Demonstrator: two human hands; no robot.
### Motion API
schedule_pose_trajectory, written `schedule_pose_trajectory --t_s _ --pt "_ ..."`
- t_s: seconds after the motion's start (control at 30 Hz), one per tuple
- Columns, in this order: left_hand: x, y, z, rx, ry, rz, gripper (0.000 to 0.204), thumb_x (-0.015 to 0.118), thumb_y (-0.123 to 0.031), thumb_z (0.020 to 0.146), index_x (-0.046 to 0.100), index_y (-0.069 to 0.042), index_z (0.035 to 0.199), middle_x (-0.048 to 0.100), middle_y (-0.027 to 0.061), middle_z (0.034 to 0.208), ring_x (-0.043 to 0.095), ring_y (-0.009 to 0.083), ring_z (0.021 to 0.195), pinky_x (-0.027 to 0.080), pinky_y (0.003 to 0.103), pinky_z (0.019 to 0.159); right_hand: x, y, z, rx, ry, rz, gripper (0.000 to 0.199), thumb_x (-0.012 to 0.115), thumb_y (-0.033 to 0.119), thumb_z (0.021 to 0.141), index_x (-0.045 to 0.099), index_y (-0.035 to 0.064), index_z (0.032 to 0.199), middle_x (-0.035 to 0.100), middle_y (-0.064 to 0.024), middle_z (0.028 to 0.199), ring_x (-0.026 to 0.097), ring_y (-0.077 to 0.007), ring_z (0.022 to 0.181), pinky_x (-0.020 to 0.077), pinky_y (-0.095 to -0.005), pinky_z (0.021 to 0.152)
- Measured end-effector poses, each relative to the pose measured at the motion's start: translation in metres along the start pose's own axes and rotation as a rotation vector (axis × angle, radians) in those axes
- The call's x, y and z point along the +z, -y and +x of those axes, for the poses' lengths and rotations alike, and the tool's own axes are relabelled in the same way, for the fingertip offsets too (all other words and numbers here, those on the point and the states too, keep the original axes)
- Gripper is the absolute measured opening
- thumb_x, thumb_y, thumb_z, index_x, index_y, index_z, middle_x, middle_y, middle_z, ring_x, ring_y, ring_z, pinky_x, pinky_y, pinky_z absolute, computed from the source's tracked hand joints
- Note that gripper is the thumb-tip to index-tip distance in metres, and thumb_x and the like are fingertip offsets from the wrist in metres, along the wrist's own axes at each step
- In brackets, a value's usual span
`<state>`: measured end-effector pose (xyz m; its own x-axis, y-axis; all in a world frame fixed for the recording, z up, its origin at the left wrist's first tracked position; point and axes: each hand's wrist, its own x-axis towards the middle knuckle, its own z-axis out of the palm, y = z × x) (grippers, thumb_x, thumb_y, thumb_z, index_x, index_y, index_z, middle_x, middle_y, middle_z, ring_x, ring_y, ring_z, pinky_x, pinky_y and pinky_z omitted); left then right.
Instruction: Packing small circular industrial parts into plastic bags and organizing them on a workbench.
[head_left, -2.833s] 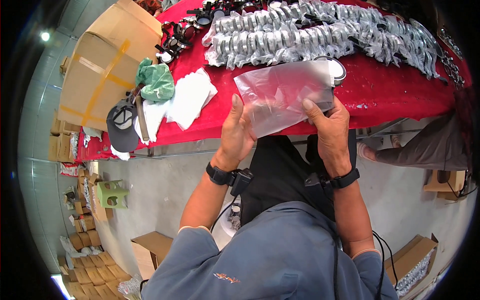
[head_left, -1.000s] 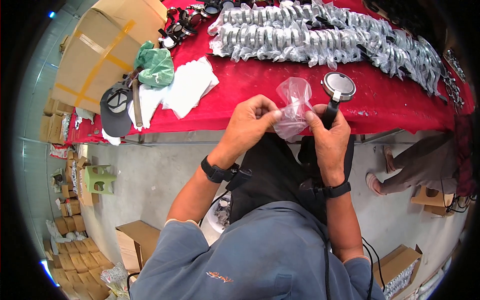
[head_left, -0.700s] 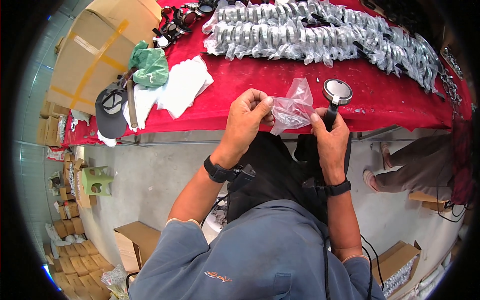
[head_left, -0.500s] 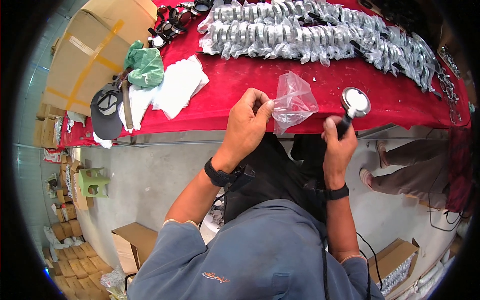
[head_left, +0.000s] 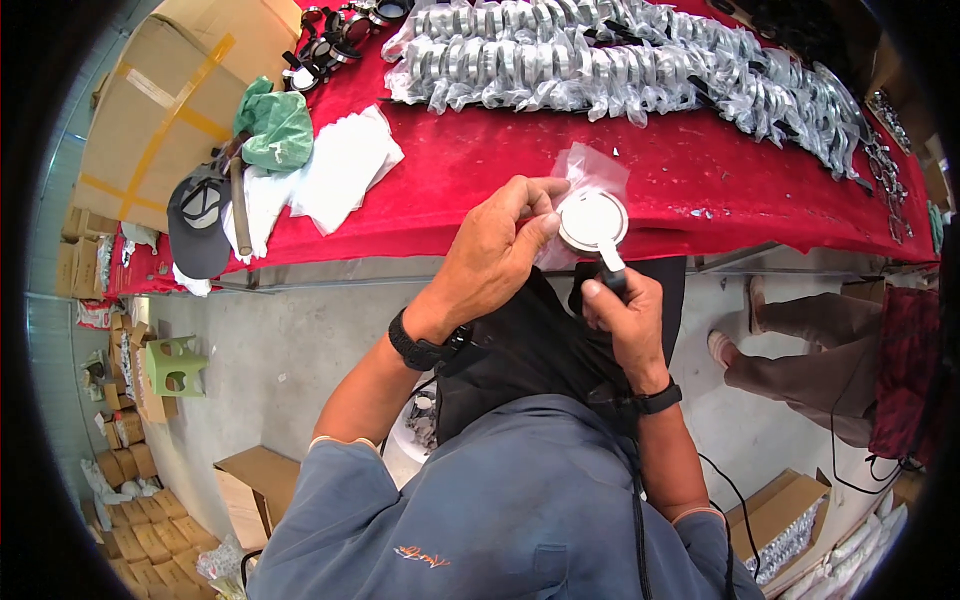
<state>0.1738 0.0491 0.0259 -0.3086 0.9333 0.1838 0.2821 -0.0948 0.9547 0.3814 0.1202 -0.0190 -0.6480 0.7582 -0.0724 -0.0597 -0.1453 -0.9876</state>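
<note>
My left hand (head_left: 505,240), fingers closed in a pinch, holds a clear plastic bag (head_left: 598,172) by its edge over the front of the red table. My right hand (head_left: 630,315) is wrapped round the black handle of a round tool with a silver rim and a pale disc face (head_left: 591,220). The disc is up against the bag, covering part of it, and my left fingertips are right beside the rim. Whether the disc is inside the bag or in front of it, I cannot tell.
Rows of bagged round tools (head_left: 520,75) line the back of the red table (head_left: 440,180). At the left are a stack of white bags (head_left: 345,165), a green bag (head_left: 278,125), a hammer (head_left: 238,205), a cap (head_left: 200,220) and a carton (head_left: 150,110). Another person's legs (head_left: 800,335) show at right.
My right hand has moved left, bringing the round tool from the right up to the plastic bag. My left hand stays near the same place, still pinching the bag.
</note>
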Motion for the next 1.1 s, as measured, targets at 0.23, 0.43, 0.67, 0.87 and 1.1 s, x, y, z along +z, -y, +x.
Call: schedule_pose_trajectory --t_s 0.23,0.43,0.67,0.87,1.1 --pt "-0.002 0.002 0.005 0.171 0.175 0.210 0.013 0.061 -0.012 0.108 0.053 -0.002 0.106 0.063 0.0246 0.147 0.050 0.0370 0.149 0.040 0.047 0.120 0.012 0.005 0.007 -0.212 0.010 -0.566 0.020 0.076 0.014 0.090 0.067 -0.0031 0.084 0.052 -0.0059 0.062 0.046 -0.0102 0.060 0.0398 -0.0329 0.055" --pt "0.002 0.001 0.000 0.180 0.190 0.138 0.015 0.062 -0.013 0.107 0.051 -0.003 0.104 0.062 0.0258 0.149 0.039 0.0432 0.156 0.036 0.051 0.123 0.007 0.000 0.012 0.024 -0.014 -0.307 0.022 0.076 0.016 0.093 0.069 -0.0039 0.086 0.061 0.0012 0.067 0.051 -0.0067 0.066 0.0435 -0.0313 0.059" --pt "0.029 -0.015 0.008 0.243 0.249 0.289 0.049 0.062 -0.004 0.099 0.057 -0.002 0.148 0.053 0.0326 0.152 0.049 0.0460 0.147 0.043 0.049 0.118 0.005 0.010 0.016 -0.113 -0.115 -0.358 0.030 0.076 0.027 0.096 0.074 -0.0028 0.092 0.070 -0.0179 0.073 0.059 -0.0074 0.071 0.0523 -0.0361 0.062" --pt "0.013 -0.026 -0.002 0.190 0.135 0.270 0.045 0.057 0.004 0.094 0.065 0.002 0.138 0.059 0.0285 0.151 0.052 0.0435 0.147 0.041 0.048 0.119 0.008 -0.015 0.012 0.131 -0.060 0.329 0.024 0.073 0.027 0.100 0.068 0.0053 0.091 0.063 -0.0010 0.072 0.052 -0.0069 0.059 0.0423 -0.0268 0.054" --pt "0.049 -0.025 0.011 0.372 0.286 0.203 0.015 0.065 0.005 0.095 0.052 -0.001 0.102 0.073 0.0220 0.127 0.059 0.0473 0.138 0.046 0.053 0.113 -0.013 -0.023 0.019 -0.006 -0.082 -0.578 0.044 0.074 0.036 0.095 0.066 -0.0063 0.088 0.065 -0.0166 0.070 0.059 -0.0157 0.067 0.0500 -0.0391 0.062"
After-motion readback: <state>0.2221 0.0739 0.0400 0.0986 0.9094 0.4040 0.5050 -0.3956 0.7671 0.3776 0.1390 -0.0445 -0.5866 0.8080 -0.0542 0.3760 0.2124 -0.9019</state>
